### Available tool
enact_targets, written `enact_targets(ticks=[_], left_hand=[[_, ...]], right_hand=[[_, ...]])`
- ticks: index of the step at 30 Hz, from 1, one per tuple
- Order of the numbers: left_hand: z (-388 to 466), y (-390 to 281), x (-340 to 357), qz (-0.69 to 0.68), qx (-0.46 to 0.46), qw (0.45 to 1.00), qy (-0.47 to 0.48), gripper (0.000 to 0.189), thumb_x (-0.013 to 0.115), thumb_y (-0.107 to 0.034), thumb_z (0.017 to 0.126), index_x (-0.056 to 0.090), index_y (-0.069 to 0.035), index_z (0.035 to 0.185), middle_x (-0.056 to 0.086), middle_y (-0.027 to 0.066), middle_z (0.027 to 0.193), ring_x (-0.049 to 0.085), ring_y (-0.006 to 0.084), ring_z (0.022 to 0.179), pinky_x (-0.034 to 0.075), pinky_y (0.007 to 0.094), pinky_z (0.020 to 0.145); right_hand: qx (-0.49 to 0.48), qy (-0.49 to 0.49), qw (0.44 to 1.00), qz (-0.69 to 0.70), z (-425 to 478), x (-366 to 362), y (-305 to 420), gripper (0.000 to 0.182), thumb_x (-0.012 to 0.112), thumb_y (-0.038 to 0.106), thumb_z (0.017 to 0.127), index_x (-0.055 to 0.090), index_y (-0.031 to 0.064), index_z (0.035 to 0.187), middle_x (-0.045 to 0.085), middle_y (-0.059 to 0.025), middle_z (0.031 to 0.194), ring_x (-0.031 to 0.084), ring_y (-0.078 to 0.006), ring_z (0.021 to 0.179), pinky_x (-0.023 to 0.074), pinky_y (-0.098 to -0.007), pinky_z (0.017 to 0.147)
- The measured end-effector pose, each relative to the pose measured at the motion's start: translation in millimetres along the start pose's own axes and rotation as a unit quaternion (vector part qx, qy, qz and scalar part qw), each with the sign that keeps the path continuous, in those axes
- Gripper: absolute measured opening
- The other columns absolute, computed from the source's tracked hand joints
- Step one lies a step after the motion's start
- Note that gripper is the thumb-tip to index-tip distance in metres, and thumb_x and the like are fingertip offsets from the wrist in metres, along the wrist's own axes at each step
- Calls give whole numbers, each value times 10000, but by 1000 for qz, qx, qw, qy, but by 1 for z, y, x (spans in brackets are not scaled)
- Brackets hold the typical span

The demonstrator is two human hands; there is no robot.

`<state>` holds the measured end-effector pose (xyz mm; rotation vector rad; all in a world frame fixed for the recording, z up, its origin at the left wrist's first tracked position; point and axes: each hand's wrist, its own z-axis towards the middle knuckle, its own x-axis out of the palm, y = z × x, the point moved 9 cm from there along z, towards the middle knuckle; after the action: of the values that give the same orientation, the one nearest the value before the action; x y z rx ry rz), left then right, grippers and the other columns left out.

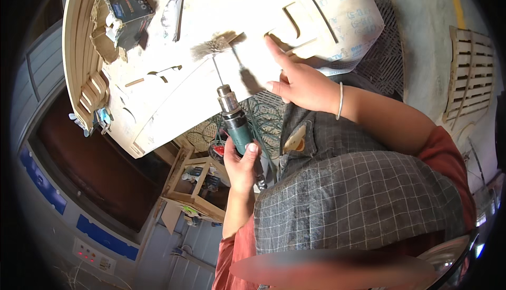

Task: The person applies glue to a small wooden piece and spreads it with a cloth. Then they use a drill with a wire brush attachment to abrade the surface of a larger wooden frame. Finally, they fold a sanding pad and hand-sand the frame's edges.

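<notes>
My left hand (241, 161) grips the green body of a straight die grinder (240, 136) from below. Its thin shaft points up and away from me over the table edge. At the shaft's end is a bristly brush wheel (211, 47), blurred against the glare. My right hand (306, 82), with a bangle at the wrist, hovers by the table with its index finger stretched out and thumb apart. It holds nothing. The fingertip is close to a pale wooden piece (312, 17) with a curved dark slot; I cannot tell whether they touch.
The brightly lit worktable (174, 112) has printed covering on its right part. A torn black cardboard box (130, 17) stands beside stacked curved wooden strips (81, 45). A slim dark-edged object (172, 16) lies nearby. Green hose coils (261, 118) hang below; a wooden shelf frame (197, 183) stands lower left.
</notes>
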<state>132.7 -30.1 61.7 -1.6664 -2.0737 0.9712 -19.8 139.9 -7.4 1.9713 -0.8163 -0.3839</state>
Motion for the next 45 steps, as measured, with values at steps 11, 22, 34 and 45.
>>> enact_targets(ticks=[11,22,34,45], left_hand=[[50,-64,-29,93,92,991,-33,409,738,-320,932,533,7,1066,594,81,749,537,137,616,438,265,556],[7,-16,-28,4,-15,999,-36,323,743,-230,937,553,-11,1078,630,52,805,561,103,709,444,228,628],[-72,89,-57,-155,-88,970,-168,376,789,-255,901,563,-6,1069,623,23,820,574,87,720,476,248,662],[-77,233,-96,-423,-226,870,-118,231,770,-222,892,610,-63,944,634,32,730,596,141,543,483,294,469]], right_hand=[[-54,-36,969,-239,-36,1,-2,888,617,247,977,29,44,1611,615,-107,611,616,-280,529,497,-385,513],[-5,-53,971,-232,-14,-1,11,859,597,326,989,66,50,1606,687,-224,882,658,-374,663,530,-441,622],[40,3,983,-182,29,-1,15,880,552,245,1020,-78,-5,1582,632,-174,904,609,-207,593,514,-324,617],[17,-66,908,-414,-11,-40,-25,884,617,253,983,29,115,1629,623,-144,734,615,-296,640,497,-388,639]])
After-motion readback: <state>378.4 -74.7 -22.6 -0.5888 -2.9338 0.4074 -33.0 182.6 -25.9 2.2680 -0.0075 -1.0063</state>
